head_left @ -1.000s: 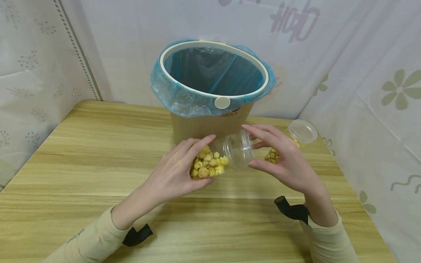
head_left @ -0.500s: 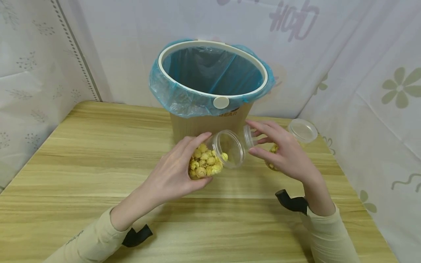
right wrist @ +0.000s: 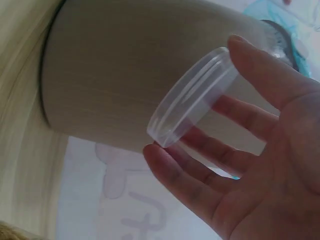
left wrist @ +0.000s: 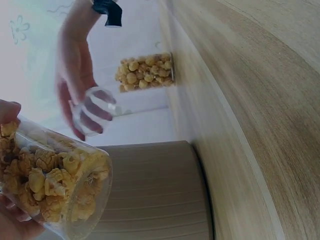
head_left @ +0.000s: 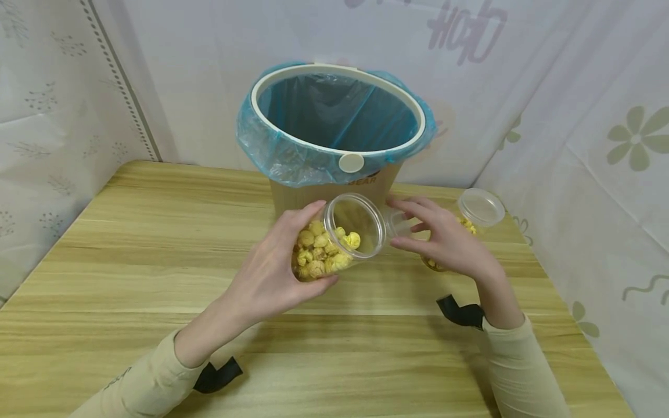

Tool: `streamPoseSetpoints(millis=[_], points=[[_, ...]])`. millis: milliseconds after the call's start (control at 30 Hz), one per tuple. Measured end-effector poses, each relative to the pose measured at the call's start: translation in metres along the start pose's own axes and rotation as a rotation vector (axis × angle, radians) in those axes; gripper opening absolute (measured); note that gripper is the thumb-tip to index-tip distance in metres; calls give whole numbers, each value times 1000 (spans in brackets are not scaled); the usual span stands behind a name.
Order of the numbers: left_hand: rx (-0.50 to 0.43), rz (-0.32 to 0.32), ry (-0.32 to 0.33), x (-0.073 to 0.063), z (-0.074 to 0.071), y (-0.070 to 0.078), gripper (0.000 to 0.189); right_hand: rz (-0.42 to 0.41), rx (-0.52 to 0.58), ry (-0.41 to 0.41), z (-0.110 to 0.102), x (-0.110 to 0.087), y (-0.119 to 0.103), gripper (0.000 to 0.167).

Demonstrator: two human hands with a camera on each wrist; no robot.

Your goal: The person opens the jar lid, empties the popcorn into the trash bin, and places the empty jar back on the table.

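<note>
- A person's left hand [head_left: 263, 284] wraps round an open jar [head_left: 342, 244] in front of the bin, its grip curved to the clear wall, thumb on one side and fingers on the other.
- The jar, held above the table [head_left: 157, 261], lies tilted, its mouth turned toward 2 o'clock in the head view; yellow popcorn [head_left: 316, 255] fills its lower part.
- At 3 o'clock from the jar, the right hand [head_left: 449, 238] pinches a clear lid [right wrist: 192, 95], its grip set against the edge between thumb and fingertips; lid and jar are near each other but apart.
- Partly hidden behind the right hand in the head view, a second jar [left wrist: 145, 72] of popcorn stands upright on the table, its top showing at 1 o'clock from that hand.
- At 12 o'clock from the held jar stands a tan bin [head_left: 329, 197], a blue bag [head_left: 272, 148] folded over its pale rim [head_left: 334, 150].
- Pale printed fabric [head_left: 204, 98] backs the scene from 9 through 12 to 3 o'clock.
</note>
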State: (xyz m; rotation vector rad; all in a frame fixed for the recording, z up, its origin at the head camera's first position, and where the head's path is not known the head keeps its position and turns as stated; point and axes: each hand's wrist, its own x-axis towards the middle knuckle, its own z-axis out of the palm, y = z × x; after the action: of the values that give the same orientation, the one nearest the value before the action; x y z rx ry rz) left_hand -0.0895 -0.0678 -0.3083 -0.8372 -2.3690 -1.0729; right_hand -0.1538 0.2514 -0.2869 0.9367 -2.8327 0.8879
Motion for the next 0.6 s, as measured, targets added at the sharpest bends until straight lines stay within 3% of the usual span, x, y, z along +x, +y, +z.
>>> streamPoseSetpoints(millis=[333, 600], points=[[-3, 17, 48, -1, -1, 0, 107, 29, -77, -129, 15, 8, 22, 60], [0, 17, 58, -1, -1, 0, 106, 122, -105, -203, 32, 14, 39, 64]])
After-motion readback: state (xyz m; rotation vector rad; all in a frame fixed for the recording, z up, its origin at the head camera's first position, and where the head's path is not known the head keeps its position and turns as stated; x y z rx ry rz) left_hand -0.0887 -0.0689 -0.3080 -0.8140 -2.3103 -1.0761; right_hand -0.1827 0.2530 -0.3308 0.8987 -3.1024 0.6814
